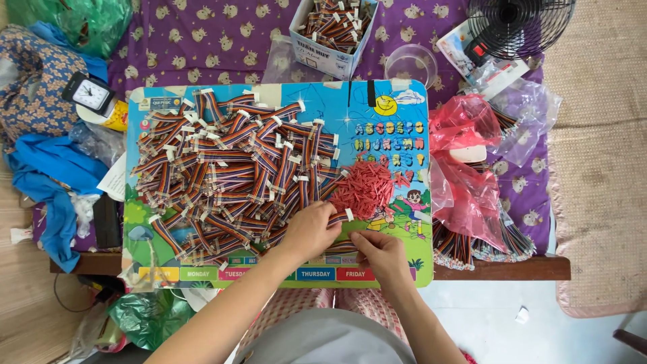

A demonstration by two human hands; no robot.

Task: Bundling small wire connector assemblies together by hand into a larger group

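Both hands on one cable at the board's near edge.
Left hand [309, 230] pinches a striped cable [339, 218], lying roughly left-right, white plug end toward the red pile [362, 189]; right hand [379, 254] is closed just below it, contents hidden. Risk: a sleeve brushing the cable heap [229, 172] could scatter or tangle it.

Bright, even daylight, soft shadows, sharp focus; edges perhaps slightly bowed by the wide lens.
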